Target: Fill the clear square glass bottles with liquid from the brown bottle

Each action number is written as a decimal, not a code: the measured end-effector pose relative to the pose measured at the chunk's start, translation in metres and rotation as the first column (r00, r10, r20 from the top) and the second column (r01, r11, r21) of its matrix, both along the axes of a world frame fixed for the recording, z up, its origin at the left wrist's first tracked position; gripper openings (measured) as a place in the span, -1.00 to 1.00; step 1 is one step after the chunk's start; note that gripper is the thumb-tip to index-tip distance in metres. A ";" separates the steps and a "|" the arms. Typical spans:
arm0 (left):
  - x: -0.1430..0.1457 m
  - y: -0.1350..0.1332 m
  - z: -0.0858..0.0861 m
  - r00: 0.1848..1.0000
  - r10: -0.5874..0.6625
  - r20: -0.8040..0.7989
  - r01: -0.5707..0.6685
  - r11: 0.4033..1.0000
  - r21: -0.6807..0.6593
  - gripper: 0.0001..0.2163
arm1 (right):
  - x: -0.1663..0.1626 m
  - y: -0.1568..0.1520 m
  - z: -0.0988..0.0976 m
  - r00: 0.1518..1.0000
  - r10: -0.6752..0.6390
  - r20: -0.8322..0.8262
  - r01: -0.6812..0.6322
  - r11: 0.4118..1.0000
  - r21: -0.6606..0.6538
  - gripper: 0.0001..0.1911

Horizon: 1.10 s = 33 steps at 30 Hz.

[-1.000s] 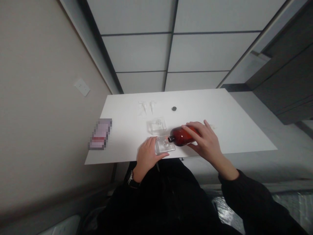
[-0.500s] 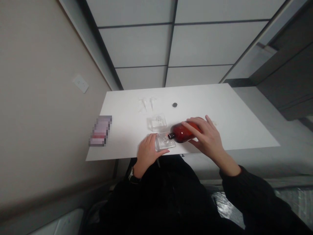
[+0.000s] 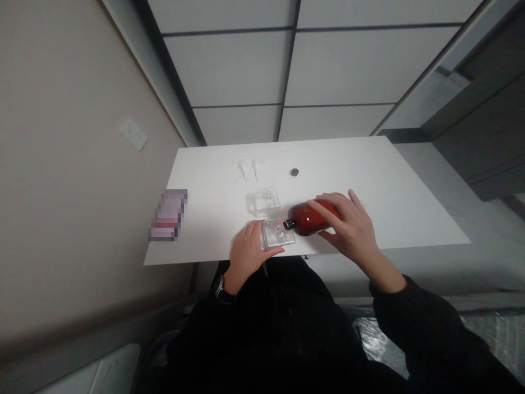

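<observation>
My right hand (image 3: 348, 232) is wrapped over an amber bottle (image 3: 307, 218), tipped on its side with its dark neck pointing left. The neck hangs over a small clear flat container (image 3: 279, 234) near the front edge of the white table (image 3: 402, 219). My left hand (image 3: 246, 254) grips that container from its left side, thumb along its front edge. A second clear container (image 3: 263, 201) stands just behind it.
Two small clear funnel-like pieces (image 3: 246, 168) lie toward the back of the table, and a small black cap (image 3: 294, 172) lies to their right. A blurred pink-and-white object (image 3: 169, 214) sits at the table's left edge, against the beige wall.
The view has shifted slightly. The bottle's neck stays over the flat container, and both hands keep their hold.
</observation>
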<state>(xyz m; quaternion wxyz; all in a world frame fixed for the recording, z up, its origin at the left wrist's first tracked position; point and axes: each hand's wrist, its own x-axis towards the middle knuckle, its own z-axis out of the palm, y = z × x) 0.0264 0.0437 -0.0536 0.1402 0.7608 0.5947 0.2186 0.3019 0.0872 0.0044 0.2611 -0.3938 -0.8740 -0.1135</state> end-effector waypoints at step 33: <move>-0.001 0.000 -0.001 1.000 -0.003 0.014 0.003 1.000 0.000 -0.35 | 0.004 0.002 0.008 1.000 -0.014 0.025 0.014 1.000 0.007 -0.01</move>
